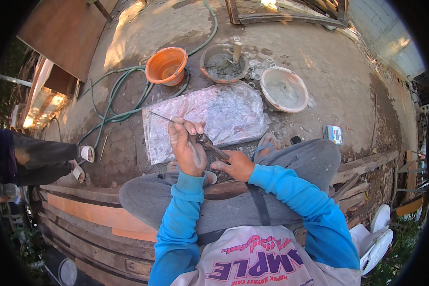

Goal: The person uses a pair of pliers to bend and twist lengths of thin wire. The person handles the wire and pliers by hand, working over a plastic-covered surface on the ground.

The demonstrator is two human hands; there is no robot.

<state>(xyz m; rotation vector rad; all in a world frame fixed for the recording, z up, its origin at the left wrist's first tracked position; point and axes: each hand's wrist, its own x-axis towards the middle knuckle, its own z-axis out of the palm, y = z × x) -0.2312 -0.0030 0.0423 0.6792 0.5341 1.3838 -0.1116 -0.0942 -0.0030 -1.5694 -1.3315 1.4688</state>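
Note:
Above my lap, my left hand [189, 151] is raised with its fingers closed around a thin dark wire [162, 117], whose free end points to the upper left. My right hand [238, 166] grips the handles of dark, rusty-looking pliers [215, 149]. Their head reaches up to the fingers of my left hand; whether the jaws bite on the wire is hidden there. Beyond both hands, a wrinkled clear plastic sheet [209, 112] is spread on the ground.
An orange bucket [155, 66], a tub of wet grey mortar [219, 69] and a pale basin [291, 90] stand beyond the sheet. Small round pieces [258, 66] lie between them. A green hose [112, 102] coils at left, near another person's legs [47, 155]. Stacked planks [95, 221] lie lower left.

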